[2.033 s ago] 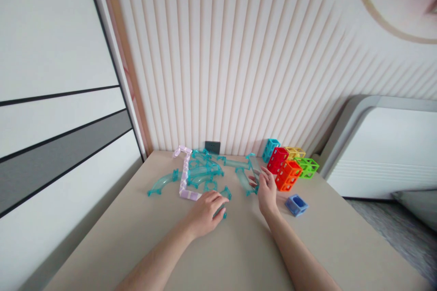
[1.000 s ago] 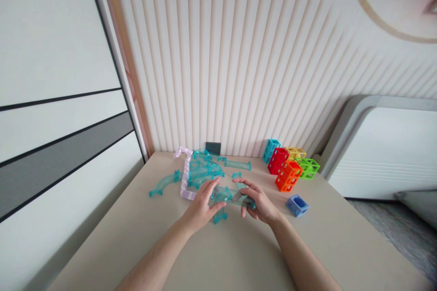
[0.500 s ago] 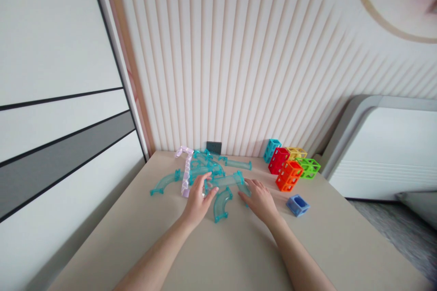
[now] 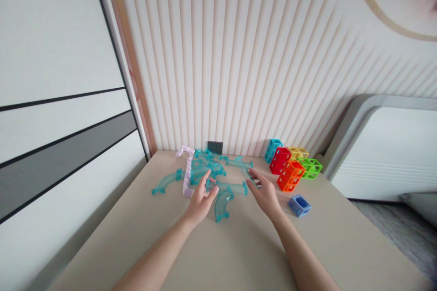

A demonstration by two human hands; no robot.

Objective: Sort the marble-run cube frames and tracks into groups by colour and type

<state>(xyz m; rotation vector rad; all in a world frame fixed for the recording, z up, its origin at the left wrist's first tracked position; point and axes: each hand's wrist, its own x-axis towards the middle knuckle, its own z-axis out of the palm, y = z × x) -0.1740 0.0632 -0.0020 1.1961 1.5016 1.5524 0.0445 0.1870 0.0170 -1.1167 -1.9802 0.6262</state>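
My left hand [image 4: 201,200] has its thumb and fingers around the left end of a translucent teal straight tube [image 4: 230,187]. That tube lies crosswise, its flanged right end pointing towards my right hand [image 4: 264,193]. Between thumb and fingers, my right hand grips another clear teal tube piece [image 4: 248,170], tilted up and away to the left; its grip end is partly hidden. Just below the straight tube, a curved teal tube [image 4: 221,206] rests on the table. More teal tubes [image 4: 206,166] are heaped behind my left hand.
A lilac patterned angled piece [image 4: 187,170] and a curved teal tube [image 4: 166,183] lie left on the table [image 4: 235,254]. To the right stand red [image 4: 280,160], orange [image 4: 290,176], green [image 4: 310,168], yellow [image 4: 298,153] and blue [image 4: 273,150] open-frame blocks, plus a blue ring block [image 4: 299,205].
The straight tube's right end has swung down towards me. My right hand has shifted slightly, and its tube piece now tilts upward and away. My left hand has barely moved.
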